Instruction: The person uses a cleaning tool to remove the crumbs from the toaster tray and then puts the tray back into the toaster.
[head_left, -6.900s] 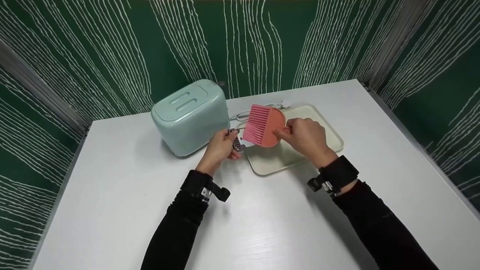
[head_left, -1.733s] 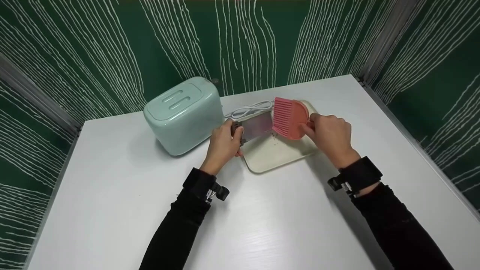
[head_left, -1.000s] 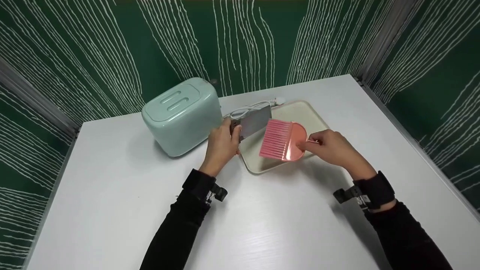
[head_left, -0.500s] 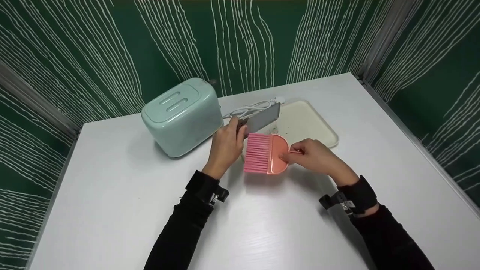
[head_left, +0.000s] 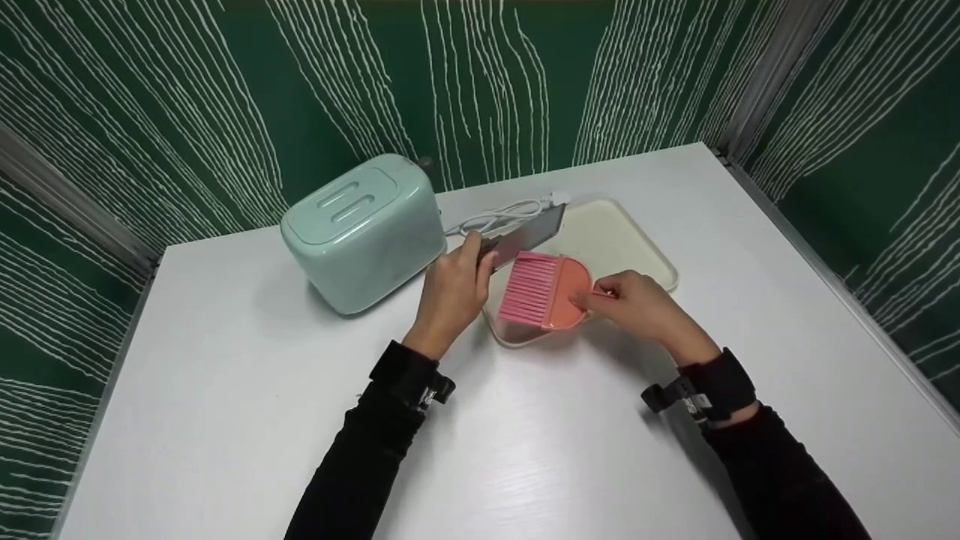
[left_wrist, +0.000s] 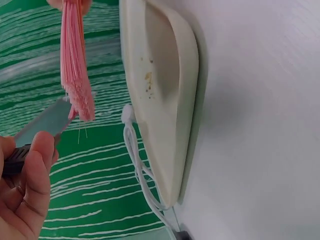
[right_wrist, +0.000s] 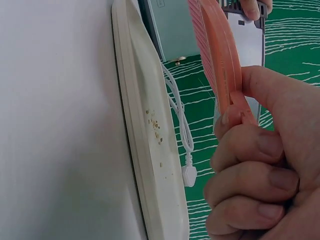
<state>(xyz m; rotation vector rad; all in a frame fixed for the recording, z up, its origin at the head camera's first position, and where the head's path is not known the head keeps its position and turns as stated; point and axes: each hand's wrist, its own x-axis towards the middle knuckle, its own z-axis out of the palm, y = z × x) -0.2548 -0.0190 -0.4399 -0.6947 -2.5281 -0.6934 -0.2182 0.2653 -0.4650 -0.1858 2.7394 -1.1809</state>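
My left hand (head_left: 454, 292) grips the dark slotted end of a toaster crumb tray (head_left: 531, 236), a flat metal plate tilted above the cream serving tray (head_left: 619, 247). In my right hand (head_left: 637, 306) the short handle of a brush (head_left: 570, 296) is pinched; it has an orange rounded body and pink bristles. Those bristles are close to the metal plate, overlapping its lower edge in the head view; in the left wrist view the bristle tips (left_wrist: 82, 107) appear against it, contact unclear. Brown crumbs (right_wrist: 156, 127) lie scattered in the serving tray.
A mint green toaster (head_left: 367, 232) stands left of the serving tray on the white table (head_left: 480, 450). Its bundled white cord and plug (head_left: 499, 217) lie behind the hands, near the green wall (head_left: 495, 90) with white streaks.
The brush swept right across the metal plate, came back low toward the left, and has just risen slightly right. The plate is tilted more steeply than before. Crumbs have appeared in the serving tray.
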